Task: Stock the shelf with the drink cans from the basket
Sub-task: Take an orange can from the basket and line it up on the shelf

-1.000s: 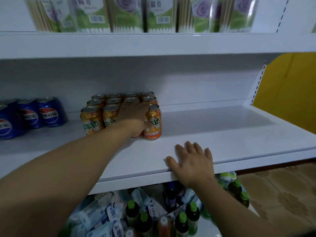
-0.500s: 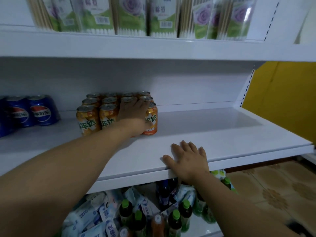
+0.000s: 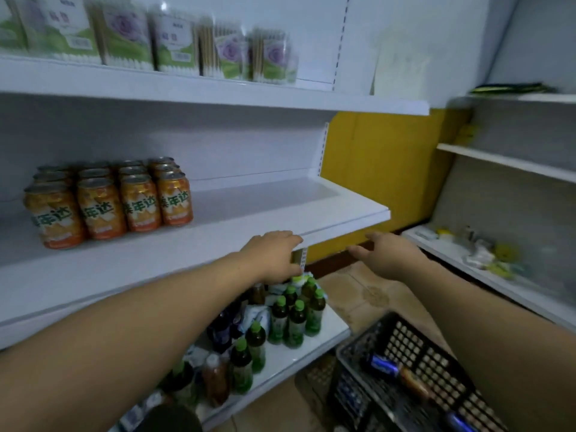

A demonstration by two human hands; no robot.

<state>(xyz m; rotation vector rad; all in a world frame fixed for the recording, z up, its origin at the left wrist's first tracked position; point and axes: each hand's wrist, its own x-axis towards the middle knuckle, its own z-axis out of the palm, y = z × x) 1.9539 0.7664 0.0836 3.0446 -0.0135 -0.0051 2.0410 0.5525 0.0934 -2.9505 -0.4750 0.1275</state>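
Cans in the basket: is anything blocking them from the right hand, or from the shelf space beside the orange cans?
Nothing visible does. A blue can lies uncovered in the open-topped basket, and the right hand is empty, out in open air. The shelf is bare to the right of the orange cans.

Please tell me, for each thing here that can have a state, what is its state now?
Orange drink cans: upright, packed in rows on the white middle shelf.
Black plastic basket: holds a blue can lying on its side.
Green-capped bottles: upright, caps on.
Left hand: open, at the shelf's front edge.
Right hand: open, holding nothing.
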